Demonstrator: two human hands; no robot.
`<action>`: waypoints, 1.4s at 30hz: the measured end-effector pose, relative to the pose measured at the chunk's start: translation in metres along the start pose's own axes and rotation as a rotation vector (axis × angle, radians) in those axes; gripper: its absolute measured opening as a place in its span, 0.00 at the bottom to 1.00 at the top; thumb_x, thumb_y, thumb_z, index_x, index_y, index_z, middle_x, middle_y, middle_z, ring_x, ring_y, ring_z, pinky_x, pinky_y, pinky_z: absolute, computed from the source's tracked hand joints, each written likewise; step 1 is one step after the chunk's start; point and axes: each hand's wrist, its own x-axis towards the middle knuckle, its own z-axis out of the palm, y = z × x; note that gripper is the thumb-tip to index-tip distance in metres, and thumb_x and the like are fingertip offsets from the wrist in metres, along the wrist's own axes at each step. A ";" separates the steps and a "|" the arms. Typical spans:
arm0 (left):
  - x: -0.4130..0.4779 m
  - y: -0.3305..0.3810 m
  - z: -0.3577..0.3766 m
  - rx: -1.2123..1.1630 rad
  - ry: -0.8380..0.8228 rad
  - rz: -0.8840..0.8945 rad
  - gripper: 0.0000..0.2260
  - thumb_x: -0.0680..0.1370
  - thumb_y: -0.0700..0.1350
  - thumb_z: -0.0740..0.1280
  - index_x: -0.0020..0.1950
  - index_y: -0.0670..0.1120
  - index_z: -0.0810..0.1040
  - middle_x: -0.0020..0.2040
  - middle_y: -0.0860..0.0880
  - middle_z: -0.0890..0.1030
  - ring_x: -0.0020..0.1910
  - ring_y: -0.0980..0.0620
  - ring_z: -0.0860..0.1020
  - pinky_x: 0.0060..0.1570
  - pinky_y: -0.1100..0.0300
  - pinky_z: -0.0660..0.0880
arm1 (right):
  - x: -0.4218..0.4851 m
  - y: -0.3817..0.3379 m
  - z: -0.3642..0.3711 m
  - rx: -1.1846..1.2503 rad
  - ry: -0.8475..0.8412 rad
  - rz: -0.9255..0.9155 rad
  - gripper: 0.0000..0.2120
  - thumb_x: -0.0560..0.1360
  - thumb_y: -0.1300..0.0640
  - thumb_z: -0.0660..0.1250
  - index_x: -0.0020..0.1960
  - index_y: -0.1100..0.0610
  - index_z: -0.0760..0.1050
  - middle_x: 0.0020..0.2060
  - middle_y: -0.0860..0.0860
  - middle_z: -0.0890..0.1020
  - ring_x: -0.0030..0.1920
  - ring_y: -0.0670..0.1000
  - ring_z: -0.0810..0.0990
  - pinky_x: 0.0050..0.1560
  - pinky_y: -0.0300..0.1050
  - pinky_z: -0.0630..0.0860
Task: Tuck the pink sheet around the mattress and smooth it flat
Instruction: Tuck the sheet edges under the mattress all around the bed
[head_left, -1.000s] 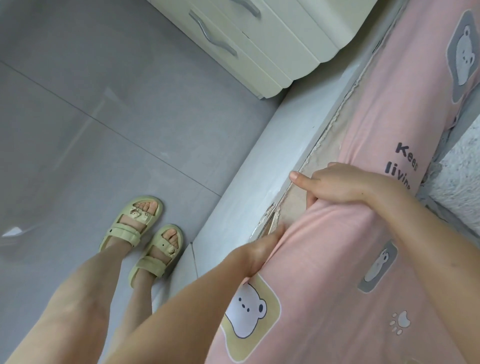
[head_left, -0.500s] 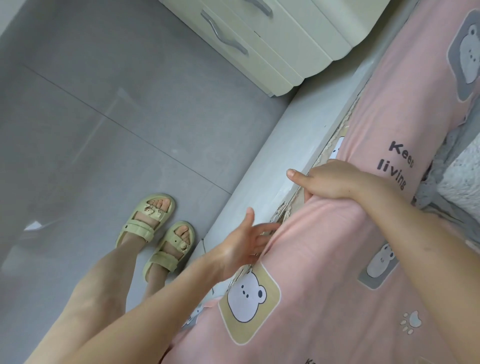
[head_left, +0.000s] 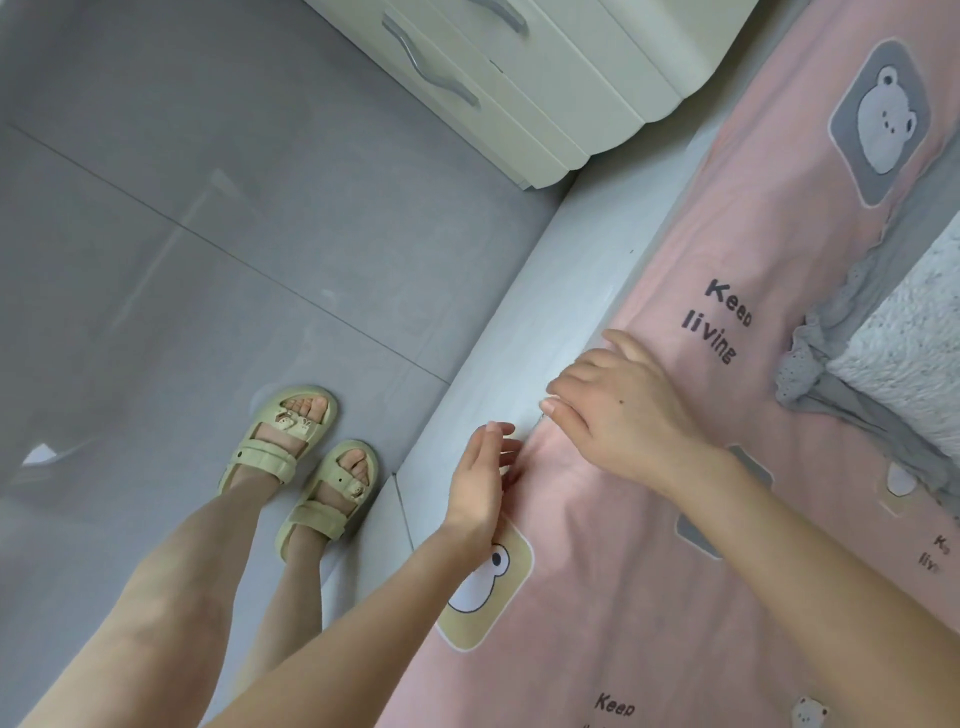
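Note:
The pink sheet (head_left: 779, 270), printed with bears and the words "Keep living", covers the mattress along the right of the head view, and its edge lies down along the white bed frame (head_left: 524, 343). My right hand (head_left: 628, 405) rests palm down on the sheet at that edge, fingers loosely bent toward the frame. My left hand (head_left: 480, 478) is held on edge with straight fingers, its fingertips against the sheet's edge just below my right hand. No bare mattress shows.
A cream nightstand (head_left: 545, 88) with drawer handles stands at the top, close to the bed frame. Grey floor tiles (head_left: 182, 234) fill the left. My feet in green sandals (head_left: 306, 457) stand beside the frame. A grey frilled cloth with a white fluffy blanket (head_left: 904, 343) lies at right.
The sheet's lifted edge has come down and now hides the bare mattress. My right hand let go of it and lies flat; my left hand came in against the edge.

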 end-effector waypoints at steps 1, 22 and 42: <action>-0.005 -0.003 0.000 0.009 0.020 0.075 0.16 0.82 0.52 0.53 0.53 0.48 0.78 0.51 0.49 0.79 0.51 0.52 0.77 0.52 0.62 0.73 | -0.007 0.002 0.004 -0.005 -0.018 -0.047 0.23 0.77 0.46 0.49 0.42 0.53 0.81 0.36 0.48 0.82 0.43 0.54 0.80 0.66 0.51 0.58; 0.024 -0.012 0.003 0.470 -0.344 -0.362 0.27 0.79 0.64 0.47 0.53 0.52 0.82 0.53 0.49 0.83 0.51 0.51 0.81 0.55 0.59 0.73 | 0.029 0.000 0.012 -0.155 -0.675 -0.033 0.33 0.80 0.41 0.36 0.58 0.54 0.77 0.59 0.50 0.79 0.62 0.50 0.73 0.63 0.49 0.59; -0.070 -0.097 -0.137 0.507 -0.057 -0.157 0.18 0.81 0.57 0.53 0.63 0.51 0.76 0.62 0.56 0.76 0.63 0.56 0.72 0.69 0.60 0.62 | -0.065 -0.133 0.053 0.106 -0.102 -0.152 0.29 0.75 0.45 0.41 0.36 0.53 0.79 0.31 0.48 0.79 0.38 0.53 0.77 0.60 0.49 0.61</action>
